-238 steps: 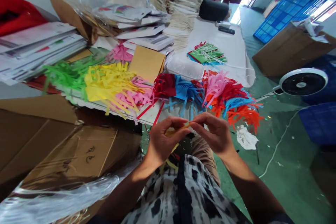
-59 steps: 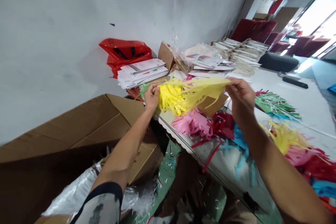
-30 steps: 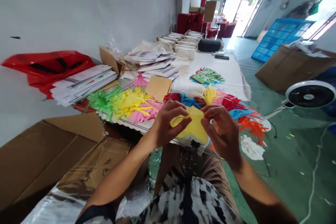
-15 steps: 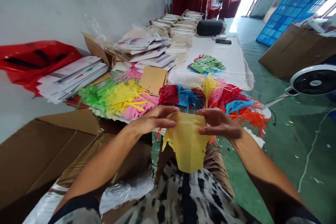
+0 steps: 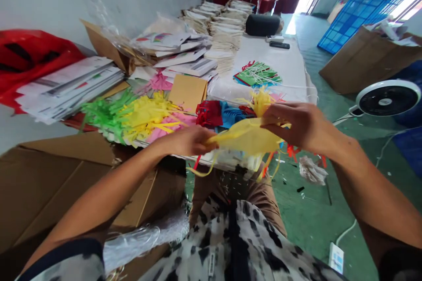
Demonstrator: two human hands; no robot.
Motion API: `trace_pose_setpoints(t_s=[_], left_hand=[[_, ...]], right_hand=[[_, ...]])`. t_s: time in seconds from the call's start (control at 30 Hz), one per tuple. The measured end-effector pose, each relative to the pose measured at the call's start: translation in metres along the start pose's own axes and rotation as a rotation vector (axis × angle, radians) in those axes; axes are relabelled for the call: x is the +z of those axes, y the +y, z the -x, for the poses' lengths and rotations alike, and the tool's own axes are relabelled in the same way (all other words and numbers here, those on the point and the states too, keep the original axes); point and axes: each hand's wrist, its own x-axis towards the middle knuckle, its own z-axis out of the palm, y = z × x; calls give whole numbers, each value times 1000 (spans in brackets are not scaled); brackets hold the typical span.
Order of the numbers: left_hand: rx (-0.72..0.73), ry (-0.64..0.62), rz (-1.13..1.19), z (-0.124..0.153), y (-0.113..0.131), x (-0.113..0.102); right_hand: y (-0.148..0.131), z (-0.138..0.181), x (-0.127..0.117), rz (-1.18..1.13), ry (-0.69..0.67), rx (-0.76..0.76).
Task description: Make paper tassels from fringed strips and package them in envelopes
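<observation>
Between my two hands a fringed sheet of yellow tissue paper (image 5: 249, 136) is stretched above my lap, blurred by motion. My left hand (image 5: 194, 140) is closed on its left end, where thin strips dangle. The fingers of my right hand (image 5: 293, 123) pinch its upper right part. Just behind the sheet lie folded red paper (image 5: 210, 113) and blue fringed paper (image 5: 231, 114), along with a yellow tassel (image 5: 261, 101). Left of these are green fringe (image 5: 110, 109), yellow fringe (image 5: 148, 114) and pink paper (image 5: 171, 125).
A tan envelope (image 5: 187, 92) and stacked white printed sheets (image 5: 72, 88) lie on the table. Farther back are a green fringed bundle (image 5: 259, 74) and a black speaker (image 5: 263, 25). An open carton (image 5: 59, 175) stands at left, a fan (image 5: 389, 99) at right.
The yellow paper has gone from hanging down to being pulled sideways. My right hand has moved up and right, my left slightly down and left. The view has tilted a little.
</observation>
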Motion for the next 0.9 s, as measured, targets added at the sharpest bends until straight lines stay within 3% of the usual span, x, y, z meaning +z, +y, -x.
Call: trace_pose_setpoints(t_s=[0.1, 0.2, 0.3, 0.43, 0.57, 0.63, 0.73, 0.9], left_hand=[[36, 506, -492, 18, 3, -15], [14, 687, -753, 38, -10, -11], [29, 678, -835, 53, -24, 14], [51, 673, -819, 51, -29, 75], [268, 547, -785, 23, -38, 136], [347, 584, -744, 9, -50, 154], [409, 627, -711, 1, -64, 162], [369, 567, -528, 5, -62, 140]], right_hand=[[-15, 4, 3, 207, 190, -120], [-25, 22, 38, 165, 189, -142], [-26, 49, 92, 160, 179, -130], [-23, 82, 146, 205, 196, -120], [-26, 102, 161, 140, 106, -2], [-29, 108, 162, 112, 90, 26], [-28, 114, 157, 94, 27, 73], [-19, 111, 140, -3, -105, 209]])
